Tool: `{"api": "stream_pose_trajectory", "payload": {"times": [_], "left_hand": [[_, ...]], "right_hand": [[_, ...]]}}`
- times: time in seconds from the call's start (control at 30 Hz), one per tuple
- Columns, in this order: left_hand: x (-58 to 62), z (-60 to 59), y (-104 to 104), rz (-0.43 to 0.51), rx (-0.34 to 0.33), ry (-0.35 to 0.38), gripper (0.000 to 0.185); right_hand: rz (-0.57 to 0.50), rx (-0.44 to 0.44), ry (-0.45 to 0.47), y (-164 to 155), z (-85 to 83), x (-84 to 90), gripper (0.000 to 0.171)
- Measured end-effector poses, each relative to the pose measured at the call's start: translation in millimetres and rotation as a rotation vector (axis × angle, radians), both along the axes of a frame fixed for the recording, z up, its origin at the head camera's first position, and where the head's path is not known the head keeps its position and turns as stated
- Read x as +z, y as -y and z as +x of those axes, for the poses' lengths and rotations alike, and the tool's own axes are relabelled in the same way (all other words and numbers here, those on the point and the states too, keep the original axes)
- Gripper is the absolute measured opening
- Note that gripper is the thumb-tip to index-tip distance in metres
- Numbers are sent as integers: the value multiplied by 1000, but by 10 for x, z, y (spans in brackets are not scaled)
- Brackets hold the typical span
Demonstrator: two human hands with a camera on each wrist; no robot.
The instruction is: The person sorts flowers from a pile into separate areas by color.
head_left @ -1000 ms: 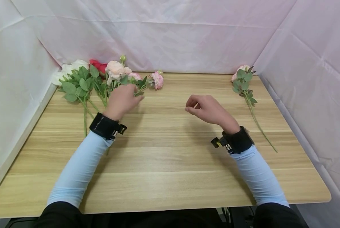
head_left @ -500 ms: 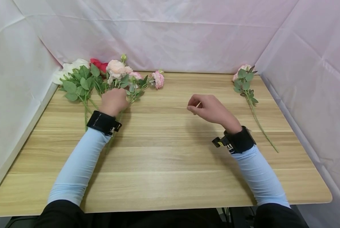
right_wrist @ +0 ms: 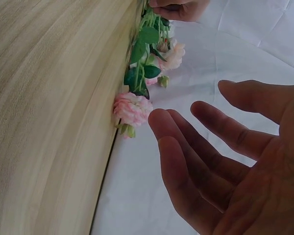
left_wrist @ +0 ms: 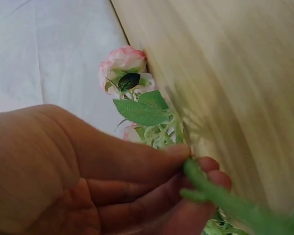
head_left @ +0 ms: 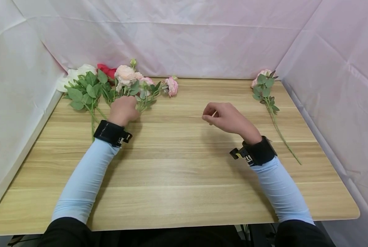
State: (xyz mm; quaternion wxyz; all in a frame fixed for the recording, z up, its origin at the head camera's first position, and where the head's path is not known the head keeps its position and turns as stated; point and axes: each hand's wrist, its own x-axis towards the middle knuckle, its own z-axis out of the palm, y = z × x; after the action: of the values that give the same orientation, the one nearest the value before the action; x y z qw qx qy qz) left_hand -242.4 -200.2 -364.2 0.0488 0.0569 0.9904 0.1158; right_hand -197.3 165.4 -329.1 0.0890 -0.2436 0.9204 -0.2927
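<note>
Left hand (head_left: pixel 123 109) on flower stem (left_wrist: pixel 220 196)
Fingers curled round green stem, pink blooms beyond fingertips. Right hand (head_left: pixel 227 118) loosely open, empty, over table (head_left: pixel 184 171).

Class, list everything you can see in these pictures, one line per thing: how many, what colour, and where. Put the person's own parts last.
Table: one, light wood, fills the middle.
Backdrop cloth: white, behind the table and on both sides.
Flower pile: several stems, white, red, peach and pink blooms with green leaves, back left of table.
Single flower stem: one, pale pink bloom with green leaves, back right of table.
Wrist straps: two, black, one on each wrist.
Sleeves: two, light blue.
Left hand: grips a green stem in the flower pile.
Right hand: loosely curled above mid-table, holding nothing.
</note>
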Motion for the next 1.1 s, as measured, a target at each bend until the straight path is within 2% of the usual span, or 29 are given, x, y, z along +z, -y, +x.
{"api": "stream_pose_trajectory", "payload": {"times": [0.13, 0.27, 0.43, 0.87, 1.1], "left_hand": [[23, 10, 5, 7, -19, 1, 30], [50, 30, -17, 24, -24, -33, 30], [135, 96, -61, 47, -15, -127, 31], [488, 335, -175, 107, -5, -407, 31], [581, 385, -183, 109, -10, -492, 30]], "right_hand": [[7, 4, -1, 13, 3, -6, 16], [9, 5, -3, 19, 6, -16, 16], [11, 5, -2, 22, -4, -26, 16], [32, 8, 11, 38, -30, -44, 18], [35, 7, 16, 37, -39, -62, 18]]}}
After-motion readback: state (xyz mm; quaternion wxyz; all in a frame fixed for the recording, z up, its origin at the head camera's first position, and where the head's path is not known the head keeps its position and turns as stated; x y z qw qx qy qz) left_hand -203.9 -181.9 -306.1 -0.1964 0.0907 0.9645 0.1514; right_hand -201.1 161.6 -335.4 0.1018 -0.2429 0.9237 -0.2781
